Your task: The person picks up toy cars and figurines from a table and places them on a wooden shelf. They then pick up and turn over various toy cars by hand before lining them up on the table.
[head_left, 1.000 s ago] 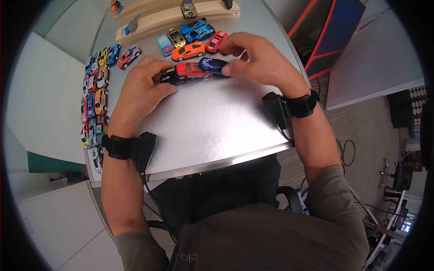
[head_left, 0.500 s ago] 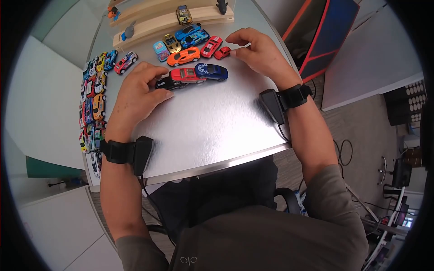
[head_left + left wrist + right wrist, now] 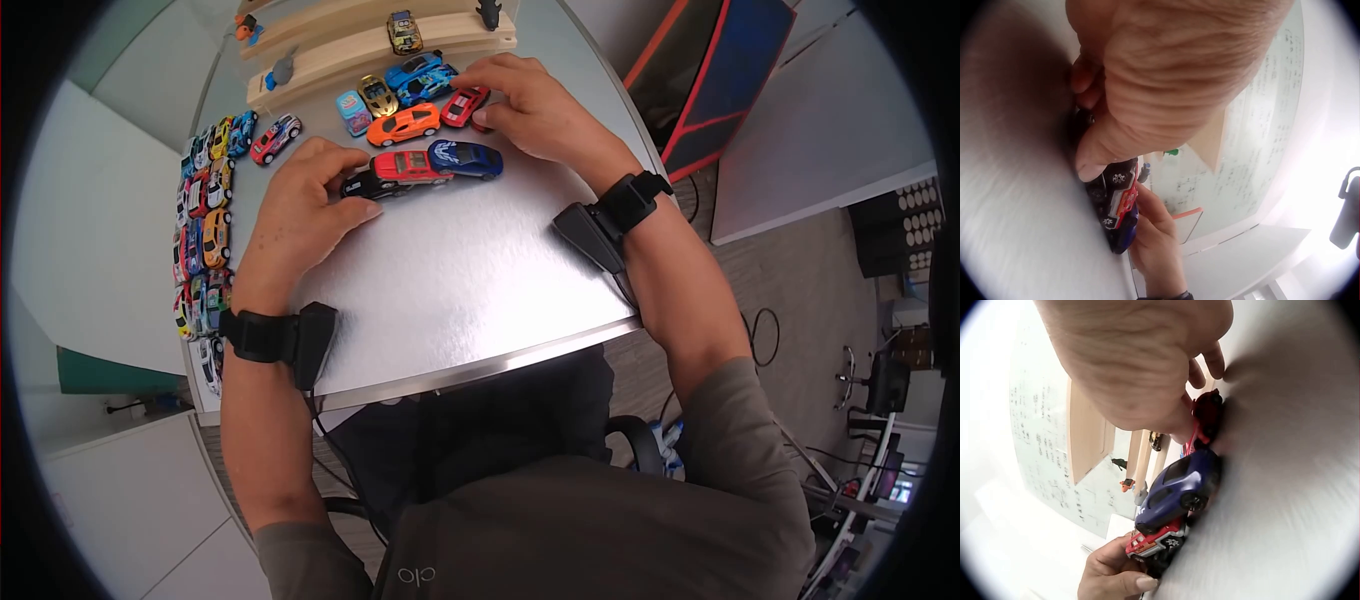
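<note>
In the head view, my left hand [image 3: 300,210] holds the left end of a black toy car [image 3: 358,186] between thumb and fingers. Beside it a red car [image 3: 408,167] and a dark blue car [image 3: 466,158] form a touching row. My right hand [image 3: 540,112] spreads its thumb and forefinger at the far right of the group, by a striped red car [image 3: 464,106]. A small red car [image 3: 1208,414] lies against the fingers in the right wrist view; in the head view the hand mostly hides it.
Orange [image 3: 404,125], gold [image 3: 377,96] and blue cars [image 3: 420,80] stand behind the row. A wooden track [image 3: 350,62] with a car and animal figures crosses the back. Several cars line the left edge [image 3: 216,238]; another red car [image 3: 276,139] stands apart.
My right hand let go of the dark blue car, moved back and right, then came left over the small red car to the striped one. My left hand stayed at the black car.
</note>
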The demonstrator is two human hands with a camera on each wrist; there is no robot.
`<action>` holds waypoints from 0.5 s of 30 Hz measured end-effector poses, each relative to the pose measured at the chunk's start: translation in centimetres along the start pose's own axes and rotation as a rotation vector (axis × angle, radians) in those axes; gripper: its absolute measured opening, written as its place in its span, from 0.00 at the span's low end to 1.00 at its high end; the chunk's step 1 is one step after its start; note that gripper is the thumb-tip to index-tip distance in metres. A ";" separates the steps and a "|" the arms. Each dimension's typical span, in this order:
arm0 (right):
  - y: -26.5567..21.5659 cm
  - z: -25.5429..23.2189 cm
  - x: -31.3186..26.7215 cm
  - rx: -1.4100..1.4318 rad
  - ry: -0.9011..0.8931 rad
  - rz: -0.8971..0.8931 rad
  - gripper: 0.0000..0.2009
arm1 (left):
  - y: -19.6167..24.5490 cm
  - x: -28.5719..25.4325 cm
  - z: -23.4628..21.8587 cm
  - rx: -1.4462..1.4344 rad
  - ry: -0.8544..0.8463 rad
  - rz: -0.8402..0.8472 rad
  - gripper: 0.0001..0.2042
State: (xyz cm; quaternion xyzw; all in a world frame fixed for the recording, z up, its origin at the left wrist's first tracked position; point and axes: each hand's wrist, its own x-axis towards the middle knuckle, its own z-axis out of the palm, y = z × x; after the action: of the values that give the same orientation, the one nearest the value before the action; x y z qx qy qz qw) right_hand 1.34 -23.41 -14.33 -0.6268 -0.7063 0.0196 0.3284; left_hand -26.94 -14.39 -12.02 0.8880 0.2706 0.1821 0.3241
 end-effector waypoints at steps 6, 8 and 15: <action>0.3 -0.8 -0.1 -0.032 -0.076 0.223 0.19 | -0.4 0.0 0.0 0.008 0.003 0.001 0.23; 0.6 -1.1 -0.3 -0.060 -0.055 0.259 0.20 | -0.5 0.0 -0.1 0.000 0.008 0.003 0.23; 0.2 0.3 -0.4 -0.151 0.097 -0.029 0.22 | -0.2 0.0 -0.1 -0.011 0.027 0.012 0.23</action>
State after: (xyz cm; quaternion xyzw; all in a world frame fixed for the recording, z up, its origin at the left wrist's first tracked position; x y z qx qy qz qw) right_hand 1.38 -23.62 -14.88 -0.6397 -0.6981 -0.0686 0.3143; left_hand -27.09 -14.18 -12.06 0.8852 0.2688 0.1977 0.3243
